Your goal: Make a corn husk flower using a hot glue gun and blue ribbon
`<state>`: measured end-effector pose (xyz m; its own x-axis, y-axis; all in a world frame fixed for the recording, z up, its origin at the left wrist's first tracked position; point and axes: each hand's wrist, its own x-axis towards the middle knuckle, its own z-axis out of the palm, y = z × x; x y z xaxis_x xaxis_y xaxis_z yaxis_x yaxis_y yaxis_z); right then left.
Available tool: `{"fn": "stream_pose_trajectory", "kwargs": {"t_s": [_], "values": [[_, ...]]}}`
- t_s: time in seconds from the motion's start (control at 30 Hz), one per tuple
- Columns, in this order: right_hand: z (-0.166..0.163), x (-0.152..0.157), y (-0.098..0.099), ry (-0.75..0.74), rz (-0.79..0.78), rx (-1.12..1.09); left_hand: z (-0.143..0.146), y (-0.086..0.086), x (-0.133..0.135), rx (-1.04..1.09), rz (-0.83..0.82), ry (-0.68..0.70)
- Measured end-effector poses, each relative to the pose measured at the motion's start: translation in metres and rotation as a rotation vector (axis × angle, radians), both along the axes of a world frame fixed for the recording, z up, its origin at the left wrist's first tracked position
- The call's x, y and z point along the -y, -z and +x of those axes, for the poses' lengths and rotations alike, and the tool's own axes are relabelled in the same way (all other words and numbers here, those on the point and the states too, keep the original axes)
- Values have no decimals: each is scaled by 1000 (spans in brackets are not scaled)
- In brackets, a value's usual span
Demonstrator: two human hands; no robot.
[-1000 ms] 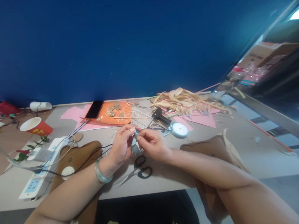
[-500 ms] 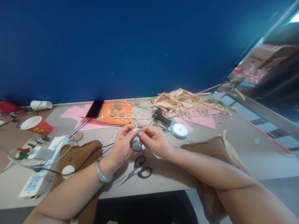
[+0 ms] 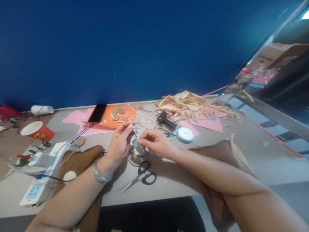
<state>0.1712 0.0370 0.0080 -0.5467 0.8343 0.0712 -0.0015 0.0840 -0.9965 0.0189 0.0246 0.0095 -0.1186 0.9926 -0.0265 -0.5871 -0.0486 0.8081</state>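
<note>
Between the thumb and fingers of my left hand (image 3: 119,141) is a narrow, twisted strip of light blue ribbon (image 3: 134,129), its tip pointing up and away. My right hand (image 3: 154,141) has thumb and forefinger pinched at the strip's lower end. Whether a thin stem lies inside the ribbon is too small to tell. Below the hands stands a small greyish round item (image 3: 138,149), partly hidden, with a black cable by it. Black-handled scissors (image 3: 147,178) lie nearer me, blades spread a little and pointing left. A spool of light blue ribbon (image 3: 185,134) rests right of my right hand.
A black glue gun (image 3: 166,121) lies near dried husk strips (image 3: 190,103). Behind my left hand are an orange sheet (image 3: 131,112) with cardboard discs and a phone (image 3: 97,113). A power strip (image 3: 36,190) and red paper cup (image 3: 38,130) are left. A blue panel (image 3: 145,48) closes the back.
My hands have drawn apart slightly, the left moving up and left, the right a little down and left. More of the blue strip now shows between them.
</note>
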Motion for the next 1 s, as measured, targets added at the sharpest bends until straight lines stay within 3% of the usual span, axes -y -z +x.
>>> {"fn": "stream_pose_trajectory", "kwargs": {"t_s": [0.1, 0.3, 0.6, 1.0], "values": [[1, -3, -1, -13, -12, 3, -1, 0, 0, -18, 20, 29], [3, -8, -9, 218, 39, -85, 0, 2, 4, -131, -29, 245], [5, -8, -9, 149, 1, -196, 3, 4, 10, -201, -107, 421], [5, -19, -4, 312, -79, -358, 2, 1, 10, -310, -174, 434]]}}
